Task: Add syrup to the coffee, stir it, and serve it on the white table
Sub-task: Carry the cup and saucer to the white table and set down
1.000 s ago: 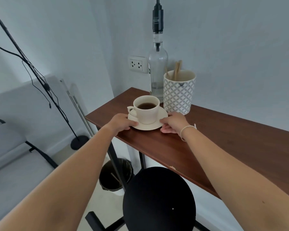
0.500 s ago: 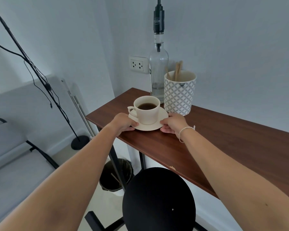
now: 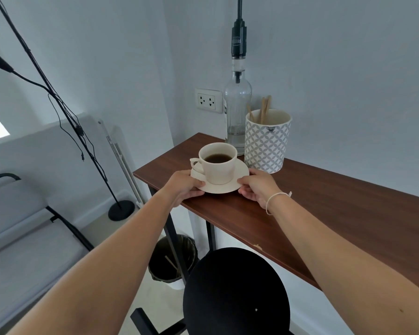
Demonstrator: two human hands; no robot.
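A cream cup of dark coffee [image 3: 217, 163] stands on a cream saucer [image 3: 240, 180], held a little above the brown wooden counter [image 3: 312, 213]. My left hand [image 3: 184, 187] grips the saucer's left rim, thumb on top. On the opposite rim my right hand [image 3: 257, 187] holds it the same way. Behind the cup stands a clear syrup bottle [image 3: 236, 112] with a black pump top, little liquid in it. Beside it a patterned ceramic holder [image 3: 266, 141] contains wooden stir sticks.
A black round stool [image 3: 235, 291] stands close under the counter's front edge. A dark waste bin [image 3: 172, 257] sits on the floor below. A black lamp stand [image 3: 120, 210] with cables rises at the left, beside a grey cushioned seat [image 3: 22, 238]. A wall socket [image 3: 208, 100] is behind the counter.
Both hands have closed on the saucer's rim and lifted cup and saucer slightly up off the counter.
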